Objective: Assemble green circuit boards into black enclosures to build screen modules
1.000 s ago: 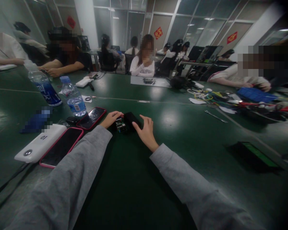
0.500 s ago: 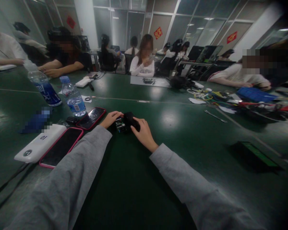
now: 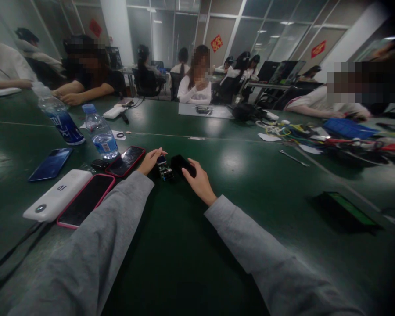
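Note:
A small circuit board (image 3: 165, 170) with metal ports lies on the green table (image 3: 237, 175) in front of me. My left hand (image 3: 150, 160) rests beside it, fingertips curled onto its left edge. Right of the board lies a black case part (image 3: 181, 163). My right hand (image 3: 200, 181) is closed on this black part, fingers over its near side. Both arms are in grey sleeves.
Left of my hands lie a red-cased phone (image 3: 125, 160), a pink-cased phone (image 3: 85, 200), a white power bank (image 3: 57, 195), a blue phone (image 3: 50, 163) and two water bottles (image 3: 100, 133). Tools and cables (image 3: 303, 136) clutter the right. A dark box (image 3: 349, 212) sits at right. Several people sit around.
My right hand closed onto the black part and has drawn it slightly right, away from the board. My left hand stayed at the board's left edge.

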`<state>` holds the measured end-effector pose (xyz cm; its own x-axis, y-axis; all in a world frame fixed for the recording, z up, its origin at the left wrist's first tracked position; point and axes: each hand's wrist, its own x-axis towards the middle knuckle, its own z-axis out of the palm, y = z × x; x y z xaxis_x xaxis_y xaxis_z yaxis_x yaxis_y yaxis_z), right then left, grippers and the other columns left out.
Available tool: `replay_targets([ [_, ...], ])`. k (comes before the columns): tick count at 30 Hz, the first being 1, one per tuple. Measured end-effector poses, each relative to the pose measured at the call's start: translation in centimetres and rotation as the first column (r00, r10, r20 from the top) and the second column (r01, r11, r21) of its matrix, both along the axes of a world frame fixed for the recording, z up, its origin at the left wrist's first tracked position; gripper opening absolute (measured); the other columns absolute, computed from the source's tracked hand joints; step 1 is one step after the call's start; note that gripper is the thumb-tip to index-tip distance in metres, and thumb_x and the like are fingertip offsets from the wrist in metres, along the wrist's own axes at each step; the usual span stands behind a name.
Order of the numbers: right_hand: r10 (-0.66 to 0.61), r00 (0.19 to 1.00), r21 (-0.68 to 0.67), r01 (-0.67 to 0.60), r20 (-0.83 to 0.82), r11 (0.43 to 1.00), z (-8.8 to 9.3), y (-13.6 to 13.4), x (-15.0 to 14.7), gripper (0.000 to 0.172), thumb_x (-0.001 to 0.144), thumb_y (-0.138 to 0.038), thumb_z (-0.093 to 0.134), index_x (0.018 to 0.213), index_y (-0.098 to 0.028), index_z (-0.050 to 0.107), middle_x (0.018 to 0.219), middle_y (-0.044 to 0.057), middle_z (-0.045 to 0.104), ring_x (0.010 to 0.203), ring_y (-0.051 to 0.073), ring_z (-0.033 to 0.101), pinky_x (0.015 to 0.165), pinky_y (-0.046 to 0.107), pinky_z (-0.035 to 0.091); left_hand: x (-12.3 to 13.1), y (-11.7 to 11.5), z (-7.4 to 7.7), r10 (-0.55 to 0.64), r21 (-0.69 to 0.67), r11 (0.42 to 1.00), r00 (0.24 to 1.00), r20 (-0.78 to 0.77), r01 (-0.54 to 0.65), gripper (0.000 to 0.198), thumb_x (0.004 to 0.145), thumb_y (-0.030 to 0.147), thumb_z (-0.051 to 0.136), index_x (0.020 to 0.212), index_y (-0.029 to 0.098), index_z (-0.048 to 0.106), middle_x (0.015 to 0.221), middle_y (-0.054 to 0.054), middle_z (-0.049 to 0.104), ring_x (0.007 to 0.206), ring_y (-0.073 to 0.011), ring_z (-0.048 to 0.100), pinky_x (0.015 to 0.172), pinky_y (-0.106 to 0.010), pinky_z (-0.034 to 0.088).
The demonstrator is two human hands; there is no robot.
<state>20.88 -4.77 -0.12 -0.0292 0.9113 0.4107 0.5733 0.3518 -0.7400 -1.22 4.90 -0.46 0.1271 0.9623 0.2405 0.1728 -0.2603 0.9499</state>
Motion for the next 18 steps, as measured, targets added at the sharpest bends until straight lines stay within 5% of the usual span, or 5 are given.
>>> replay_targets([
  [5,0.157,0.985,-0.085,-0.151,0.068,0.985,1.6,-4.2,2.7,0.049,0.092,-0.045,0.053,0.135,-0.023,0.051,0.130,0.008,0.057,0.118,0.022,0.056,0.102,0.044,0.045,-0.4,0.4,-0.4,0.170,-0.012,0.985,0.980,0.105,-0.170,0.040,0.078,0.058,0.059,0.074,0.019,0.059,0.073,0.000,0.059,0.074,-0.0147,0.055,0.073,-0.028,0.044],
  [8,0.138,0.981,-0.131,-0.121,0.137,0.984,2.0,-8.5,6.6,0.050,0.093,-0.046,0.050,0.139,-0.026,0.047,0.132,0.007,0.056,0.119,0.022,0.056,0.101,0.044,0.047,-0.5,0.5,-0.6,0.196,-0.042,0.981,0.970,0.144,-0.192,0.037,0.077,0.053,0.060,0.065,0.020,0.048,0.061,0.005,0.045,0.061,-0.0108,0.045,0.061,-0.025,0.038],
  [13,-0.137,0.953,-0.103,0.170,0.271,0.980,0.5,-15.5,17.4,0.053,0.093,-0.051,0.047,0.142,-0.032,0.043,0.131,0.007,0.056,0.118,0.024,0.057,0.098,0.042,0.049,-0.3,-0.3,-0.1,0.256,-0.079,0.965,0.962,0.093,-0.249,0.044,0.072,0.049,0.064,0.054,0.021,0.035,0.053,0.006,0.033,0.053,-0.0100,0.033,0.053,-0.026,0.030],
  [18,-0.511,0.770,0.071,0.527,0.382,0.847,-2.1,-19.5,32.5,0.062,0.088,-0.066,0.040,0.140,-0.032,0.049,0.123,0.019,0.059,0.113,0.032,0.058,0.091,0.052,0.046,-0.4,-0.6,0.1,0.260,-0.061,0.965,0.963,0.074,-0.256,0.047,0.071,0.048,0.066,0.052,0.022,0.031,0.053,0.005,0.030,0.051,-0.0108,0.031,0.051,-0.028,0.028],
])
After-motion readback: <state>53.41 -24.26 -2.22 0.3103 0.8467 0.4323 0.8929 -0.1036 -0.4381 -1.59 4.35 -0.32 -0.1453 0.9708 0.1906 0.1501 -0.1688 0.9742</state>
